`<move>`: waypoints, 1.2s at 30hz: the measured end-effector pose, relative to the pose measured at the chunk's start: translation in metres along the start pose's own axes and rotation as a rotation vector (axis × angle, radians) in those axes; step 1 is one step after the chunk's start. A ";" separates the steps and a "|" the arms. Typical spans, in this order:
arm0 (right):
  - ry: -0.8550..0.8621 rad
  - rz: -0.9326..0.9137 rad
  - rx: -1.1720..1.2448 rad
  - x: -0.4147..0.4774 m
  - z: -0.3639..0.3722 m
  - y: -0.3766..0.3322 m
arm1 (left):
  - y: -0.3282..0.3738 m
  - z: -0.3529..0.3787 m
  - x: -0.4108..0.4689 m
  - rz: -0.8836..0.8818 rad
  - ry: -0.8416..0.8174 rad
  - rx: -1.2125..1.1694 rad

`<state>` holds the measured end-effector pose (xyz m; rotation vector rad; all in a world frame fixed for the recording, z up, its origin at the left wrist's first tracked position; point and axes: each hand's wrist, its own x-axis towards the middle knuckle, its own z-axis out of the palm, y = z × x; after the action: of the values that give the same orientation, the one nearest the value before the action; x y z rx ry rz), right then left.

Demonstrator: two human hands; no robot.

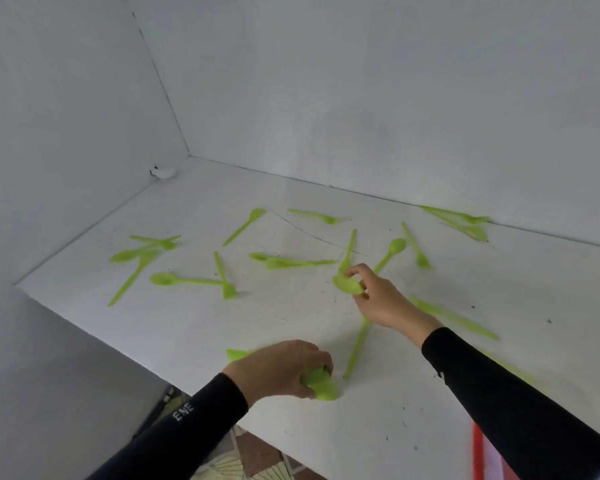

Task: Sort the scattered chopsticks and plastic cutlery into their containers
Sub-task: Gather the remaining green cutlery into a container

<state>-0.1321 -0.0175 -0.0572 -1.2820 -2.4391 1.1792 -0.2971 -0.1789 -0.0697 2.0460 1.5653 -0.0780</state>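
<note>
At the table's [378, 427] front edge the left hand [277, 370] grips blurred cutlery [321, 385], perhaps spoons; the right hand [385, 301] pinches a spoon [347, 285].

A plain indoor corner, room type unclear. Bare white walls [360, 81] meet a scuffed white worktop [291, 323] above patterned floor tiles [257, 459].

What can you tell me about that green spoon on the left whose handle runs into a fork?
The spoon is bright lime green, seemingly thin plastic in one piece: an oval bowl at its left end, a slim straight handle running right. It lies flat on the white table, its handle tip meeting the fork that crosses there. Nothing else touches it.
</note>
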 end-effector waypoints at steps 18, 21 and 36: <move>0.371 0.445 -0.270 0.102 -0.038 0.040 | -0.038 -0.115 -0.034 -0.104 0.884 -1.214; 0.316 0.497 -0.325 0.114 -0.036 0.055 | -0.048 -0.114 -0.048 -0.105 0.997 -1.461; 0.534 -0.043 0.124 0.110 -0.029 -0.003 | -0.066 -0.073 -0.007 -0.213 0.993 -1.933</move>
<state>-0.1896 0.0806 -0.0590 -1.2952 -1.9667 0.8241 -0.3793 -0.1409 -0.0308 0.2287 1.1421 1.7698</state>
